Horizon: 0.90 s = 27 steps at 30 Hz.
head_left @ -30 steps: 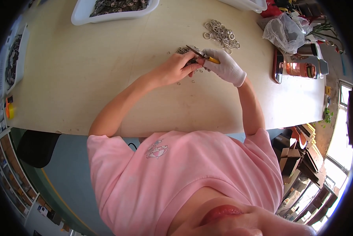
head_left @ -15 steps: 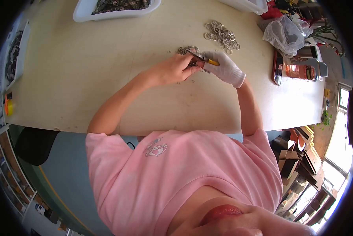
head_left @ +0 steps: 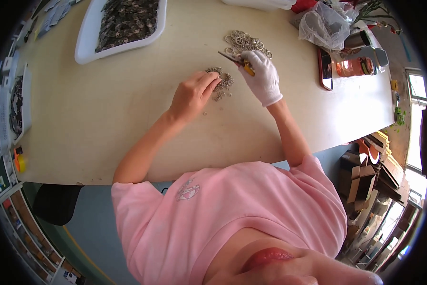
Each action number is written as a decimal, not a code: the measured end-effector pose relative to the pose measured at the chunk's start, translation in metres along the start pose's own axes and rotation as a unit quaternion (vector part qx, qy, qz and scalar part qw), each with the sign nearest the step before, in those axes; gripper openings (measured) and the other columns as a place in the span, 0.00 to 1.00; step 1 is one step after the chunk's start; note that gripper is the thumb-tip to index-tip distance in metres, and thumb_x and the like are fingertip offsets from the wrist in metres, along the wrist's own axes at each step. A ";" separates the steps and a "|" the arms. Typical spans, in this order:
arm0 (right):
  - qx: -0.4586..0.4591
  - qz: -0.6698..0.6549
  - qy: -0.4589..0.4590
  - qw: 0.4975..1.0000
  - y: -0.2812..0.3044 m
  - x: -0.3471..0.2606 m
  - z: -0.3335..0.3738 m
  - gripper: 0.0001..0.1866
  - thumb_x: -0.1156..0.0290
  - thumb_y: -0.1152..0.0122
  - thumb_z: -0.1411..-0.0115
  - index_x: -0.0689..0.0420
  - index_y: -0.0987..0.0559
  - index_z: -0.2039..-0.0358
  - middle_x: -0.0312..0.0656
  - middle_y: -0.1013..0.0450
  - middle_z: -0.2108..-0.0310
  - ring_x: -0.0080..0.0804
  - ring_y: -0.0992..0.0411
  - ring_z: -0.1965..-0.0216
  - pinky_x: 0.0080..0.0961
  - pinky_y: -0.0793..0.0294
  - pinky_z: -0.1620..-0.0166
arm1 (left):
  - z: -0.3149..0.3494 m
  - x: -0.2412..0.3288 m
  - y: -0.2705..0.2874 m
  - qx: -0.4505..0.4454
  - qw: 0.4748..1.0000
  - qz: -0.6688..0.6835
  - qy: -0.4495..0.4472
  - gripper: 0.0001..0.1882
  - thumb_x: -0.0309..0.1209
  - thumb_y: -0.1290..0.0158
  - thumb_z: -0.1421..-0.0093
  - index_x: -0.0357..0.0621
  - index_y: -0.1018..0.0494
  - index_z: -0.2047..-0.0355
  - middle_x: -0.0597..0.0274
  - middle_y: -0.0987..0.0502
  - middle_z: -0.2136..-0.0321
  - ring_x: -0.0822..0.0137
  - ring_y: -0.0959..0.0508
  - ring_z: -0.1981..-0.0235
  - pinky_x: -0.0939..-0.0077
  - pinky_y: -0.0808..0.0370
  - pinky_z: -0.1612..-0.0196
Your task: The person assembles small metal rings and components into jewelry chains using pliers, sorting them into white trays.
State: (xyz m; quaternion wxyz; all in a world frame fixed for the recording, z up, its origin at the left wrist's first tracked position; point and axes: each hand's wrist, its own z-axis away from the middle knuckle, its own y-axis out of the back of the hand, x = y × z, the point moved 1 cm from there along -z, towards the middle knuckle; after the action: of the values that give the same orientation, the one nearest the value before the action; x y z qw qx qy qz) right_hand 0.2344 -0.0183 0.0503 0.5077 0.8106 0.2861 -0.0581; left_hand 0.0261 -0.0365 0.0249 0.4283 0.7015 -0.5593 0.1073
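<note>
My bare left hand (head_left: 191, 95) reaches to the edge of a heap of small metal rings (head_left: 226, 81). Its fingers are drawn together in a pinch at the heap; whatever they hold is too small to make out. In a white glove, my right hand (head_left: 262, 78) is closed around pliers with yellow handles (head_left: 248, 69). The pliers' dark jaws point up and left, above the small rings and apart from my left hand. Just beyond the right hand lies a pile of larger silvery rings (head_left: 242, 40), partly hidden by the glove.
A white tray (head_left: 82, 50) of dark flat metal pieces stands at the far left, with another white bin (head_left: 27, 102) at the left edge. Rightward lie a phone (head_left: 325, 69), a pinkish bottle (head_left: 352, 68) and a clear plastic bag (head_left: 321, 26). Orange and yellow tape (head_left: 19, 160) sits front left.
My hands have separated: the left moved down to the small rings, the right drew away with the pliers. The small-ring heap shows more. The whole view has shifted and turned.
</note>
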 end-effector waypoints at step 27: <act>-0.262 -0.467 -0.261 0.803 0.040 -0.035 -0.036 0.17 0.70 0.51 0.35 0.67 0.30 0.49 0.47 0.27 0.55 0.34 0.27 0.57 0.28 0.29 0.56 | -0.002 0.002 0.002 0.039 0.998 0.054 0.021 0.08 0.21 0.42 0.43 0.35 0.26 0.62 0.53 0.21 0.70 0.56 0.21 0.72 0.67 0.25 0.69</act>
State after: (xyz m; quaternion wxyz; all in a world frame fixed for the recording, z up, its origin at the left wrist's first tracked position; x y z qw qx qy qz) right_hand 0.2190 -0.0150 0.1126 0.6678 0.3692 0.4908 -0.4206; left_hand 0.0253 -0.0369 0.0282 0.4064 0.6840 -0.5824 0.1667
